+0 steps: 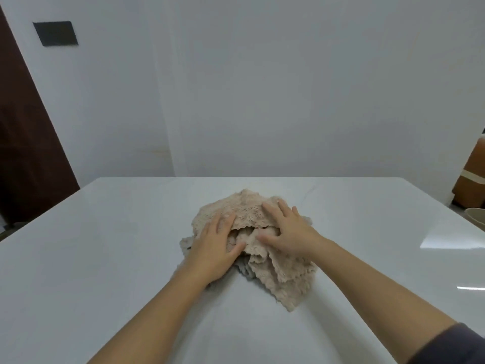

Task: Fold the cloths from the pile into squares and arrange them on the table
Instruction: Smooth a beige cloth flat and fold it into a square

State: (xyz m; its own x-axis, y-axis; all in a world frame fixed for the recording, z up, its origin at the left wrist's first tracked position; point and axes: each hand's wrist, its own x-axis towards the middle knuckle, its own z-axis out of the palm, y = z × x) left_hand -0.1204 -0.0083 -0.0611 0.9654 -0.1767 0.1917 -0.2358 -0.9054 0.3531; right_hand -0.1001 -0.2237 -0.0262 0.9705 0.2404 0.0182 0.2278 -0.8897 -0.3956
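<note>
White desk (105, 258) fills the lower frame, with no folded squares on it yet. The pile (284, 274) of beige cloths sits crumpled at centre, everything left to fold. Left grip (217, 248) and right grip (287, 232) rest released, fingers flat on top — nothing grasped.

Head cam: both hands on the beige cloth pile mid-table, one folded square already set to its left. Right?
Not quite. No folded square lies on the table; the head view shows only the crumpled beige cloth pile. The left hand and right hand are both on it, mid-table.
</note>
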